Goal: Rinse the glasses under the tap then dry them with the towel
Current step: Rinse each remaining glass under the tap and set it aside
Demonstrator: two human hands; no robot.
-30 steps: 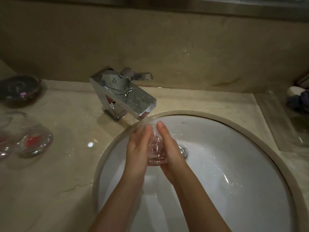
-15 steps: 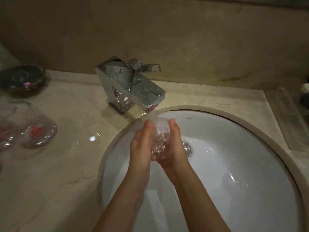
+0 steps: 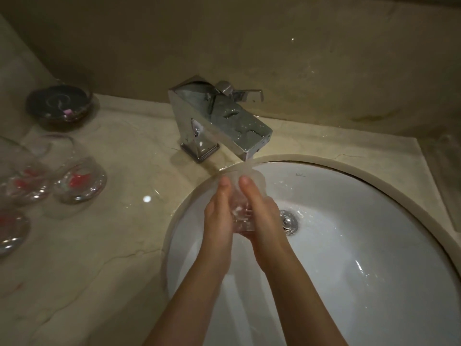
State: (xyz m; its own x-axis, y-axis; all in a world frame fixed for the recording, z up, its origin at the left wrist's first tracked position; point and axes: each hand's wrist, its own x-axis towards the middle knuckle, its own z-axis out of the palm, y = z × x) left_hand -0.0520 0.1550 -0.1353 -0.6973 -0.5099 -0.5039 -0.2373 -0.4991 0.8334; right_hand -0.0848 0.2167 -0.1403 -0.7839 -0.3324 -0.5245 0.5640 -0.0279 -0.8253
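A clear glass (image 3: 243,211) is clasped between the left hand (image 3: 219,216) and right hand (image 3: 264,218), fingers nearly straight, under the tap (image 3: 224,121); the sink (image 3: 374,245) logo cannot be read.

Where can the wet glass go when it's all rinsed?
Bare counter lies in front of the glasses, left of the sink; another patch lies between them and the tap. The far left, by the dark bowl, is crowded.

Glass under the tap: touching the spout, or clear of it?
Apart. The head view shows the glass, held between the left hand and right hand, below the spout, with running water in between.
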